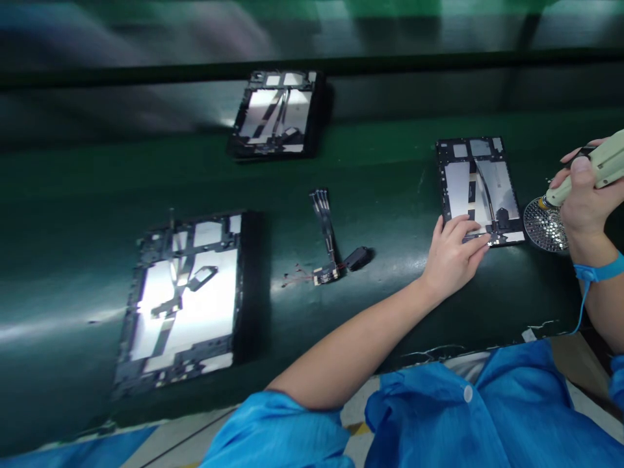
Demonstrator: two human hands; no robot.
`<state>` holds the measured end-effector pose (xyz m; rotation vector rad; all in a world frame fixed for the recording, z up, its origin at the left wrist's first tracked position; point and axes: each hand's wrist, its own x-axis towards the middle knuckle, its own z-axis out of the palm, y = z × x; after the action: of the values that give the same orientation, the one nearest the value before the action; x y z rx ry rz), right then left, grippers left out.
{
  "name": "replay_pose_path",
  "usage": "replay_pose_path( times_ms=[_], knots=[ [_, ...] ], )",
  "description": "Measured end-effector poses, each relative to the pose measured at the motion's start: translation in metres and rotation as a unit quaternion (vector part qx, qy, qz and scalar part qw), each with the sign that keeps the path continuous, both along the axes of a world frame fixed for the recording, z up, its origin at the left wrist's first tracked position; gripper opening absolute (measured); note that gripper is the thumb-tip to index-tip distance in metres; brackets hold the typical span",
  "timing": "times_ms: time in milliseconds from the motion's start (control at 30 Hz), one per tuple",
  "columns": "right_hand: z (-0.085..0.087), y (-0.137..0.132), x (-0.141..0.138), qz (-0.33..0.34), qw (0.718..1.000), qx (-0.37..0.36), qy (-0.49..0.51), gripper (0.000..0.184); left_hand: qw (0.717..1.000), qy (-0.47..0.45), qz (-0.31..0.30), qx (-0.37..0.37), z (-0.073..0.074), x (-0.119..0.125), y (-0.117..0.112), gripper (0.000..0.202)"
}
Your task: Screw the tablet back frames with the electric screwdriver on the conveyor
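Note:
My right hand [585,195] grips a pale green electric screwdriver [607,159]. Its tip points down at a round metal dish [533,227] with many small shiny screws in it. With fingers stretched out, my left hand [455,253] lies on the lower edge of an opened tablet [502,175]. Inside that tablet, flat cables run over silvery panels toward a small board at the bottom. Left of my hand, a loose circuit board [325,273] with ribbon cables [324,218] and a black speaker module [358,258] lies on the green surface.
Another opened tablet [209,312] lies at the left, slightly blurred. A further one [302,114] is at the back, near a raised ledge. The green work surface [390,195] has a worn front edge. A blue wrist strap [602,270] with a cord circles my right wrist.

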<state>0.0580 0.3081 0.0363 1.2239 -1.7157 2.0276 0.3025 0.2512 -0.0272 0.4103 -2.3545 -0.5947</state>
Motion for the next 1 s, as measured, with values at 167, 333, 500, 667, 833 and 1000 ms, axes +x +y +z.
replay_pose_path(
  times_ms=[167,333,500,667,833,1000],
  knots=[
    [-0.002,0.000,0.001,0.000,1.000,0.000,-0.014,0.024,1.000,0.000,0.000,0.000,0.000,0.000,0.000,0.016],
    [0.002,0.001,0.001,0.000,1.000,0.003,-0.017,0.023,1.000,-0.012,0.002,0.013,-0.001,0.000,0.001,0.017],
    [0.029,0.001,0.035,0.042,0.996,-0.077,-0.032,0.019,0.999,-0.018,0.000,0.029,0.000,-0.001,0.002,0.031],
    [0.044,0.005,0.095,0.162,0.984,-0.041,-0.065,0.023,0.999,-0.027,-0.010,0.042,0.002,-0.002,0.001,0.033],
    [0.031,0.004,0.116,0.214,0.974,0.011,-0.072,0.020,0.997,-0.041,-0.015,0.057,0.004,-0.003,0.002,0.033],
    [0.023,0.001,0.116,0.200,0.978,0.023,-0.059,0.019,0.998,-0.030,-0.012,0.054,0.005,-0.005,0.002,0.033]
  ],
)
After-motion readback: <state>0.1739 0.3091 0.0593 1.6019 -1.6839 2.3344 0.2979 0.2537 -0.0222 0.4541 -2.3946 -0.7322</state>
